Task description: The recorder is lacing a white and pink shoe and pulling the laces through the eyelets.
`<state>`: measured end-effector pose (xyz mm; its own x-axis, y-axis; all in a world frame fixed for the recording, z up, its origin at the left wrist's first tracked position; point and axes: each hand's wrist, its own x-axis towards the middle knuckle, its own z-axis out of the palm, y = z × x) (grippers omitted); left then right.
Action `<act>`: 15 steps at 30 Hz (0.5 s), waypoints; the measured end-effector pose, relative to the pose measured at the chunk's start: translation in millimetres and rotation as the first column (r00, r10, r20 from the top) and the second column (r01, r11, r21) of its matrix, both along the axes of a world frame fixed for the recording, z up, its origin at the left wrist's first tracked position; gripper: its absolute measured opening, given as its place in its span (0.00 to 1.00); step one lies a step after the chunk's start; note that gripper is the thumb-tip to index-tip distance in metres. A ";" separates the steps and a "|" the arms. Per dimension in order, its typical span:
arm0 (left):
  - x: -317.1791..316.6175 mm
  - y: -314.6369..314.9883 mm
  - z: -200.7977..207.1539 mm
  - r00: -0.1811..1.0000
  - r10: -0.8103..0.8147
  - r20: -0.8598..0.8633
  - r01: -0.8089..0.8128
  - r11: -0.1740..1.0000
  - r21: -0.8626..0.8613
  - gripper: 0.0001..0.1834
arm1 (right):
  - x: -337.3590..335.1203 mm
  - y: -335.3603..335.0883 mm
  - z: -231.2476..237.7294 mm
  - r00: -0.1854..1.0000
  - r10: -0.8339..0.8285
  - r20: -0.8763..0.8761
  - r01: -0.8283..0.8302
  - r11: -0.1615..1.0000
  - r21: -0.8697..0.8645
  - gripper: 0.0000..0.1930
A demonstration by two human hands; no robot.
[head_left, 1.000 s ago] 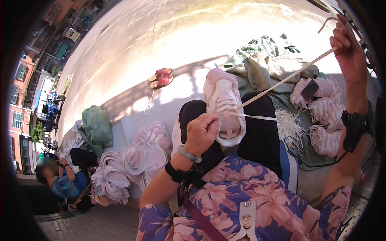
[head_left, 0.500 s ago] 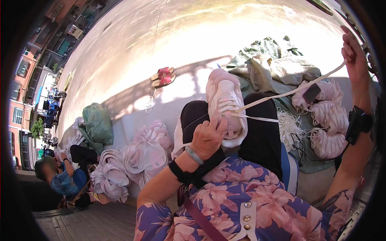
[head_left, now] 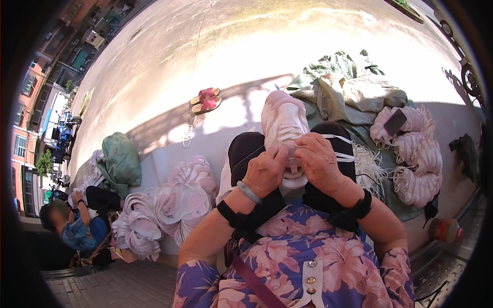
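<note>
A pale pink and white sneaker rests on my lap between my knees, its toe pointing away from me. White laces criss-cross its front. My left hand is closed at the left side of the lacing, fingertips pinched at the eyelet edge and tongue. Close beside it, my right hand pinches at the right eyelet row, where the shoelace comes out and trails over my right knee. The exact grip of both sets of fingertips is partly hidden by the hands.
Stacked pink-white shoe uppers lie at left by a green sack. At right are loose white laces, bundled uppers, a phone and crumpled sacking. Red sandals lie ahead; another person sits far left.
My right hand has come down from far right, where it held the lace stretched out, to the shoe beside my left hand. The lace now hangs slack over my knee.
</note>
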<state>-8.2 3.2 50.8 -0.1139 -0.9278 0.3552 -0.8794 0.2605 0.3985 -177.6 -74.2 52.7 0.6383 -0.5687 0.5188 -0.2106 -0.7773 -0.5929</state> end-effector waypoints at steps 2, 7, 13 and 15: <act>0.0 0.9 -0.1 1.000 0.004 0.016 -0.004 1.000 -0.002 0.19 | 3.9 0.4 -9.8 0.982 -0.134 -0.133 0.098 0.964 -0.247 0.05; -0.7 0.3 3.4 0.979 0.020 0.201 -0.023 1.000 0.016 0.18 | -2.7 -9.7 -10.7 0.957 -0.202 -0.209 0.090 0.890 -0.447 0.06; -9.4 -4.8 2.3 0.929 0.147 0.340 -0.110 0.986 -0.128 0.15 | 1.1 -9.9 -16.7 0.956 -0.245 -0.160 0.154 0.887 -0.435 0.06; -9.4 -6.6 0.6 0.934 0.154 0.321 -0.113 0.983 -0.142 0.14 | 5.0 -9.0 -18.3 0.960 -0.249 -0.126 0.175 0.891 -0.419 0.06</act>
<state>-17.6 -3.4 51.4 -0.1216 -0.8958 0.4275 -0.9858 0.1593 0.0536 -172.6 -83.2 34.4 0.6256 -0.4677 0.6244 -0.4670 -0.8656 -0.1804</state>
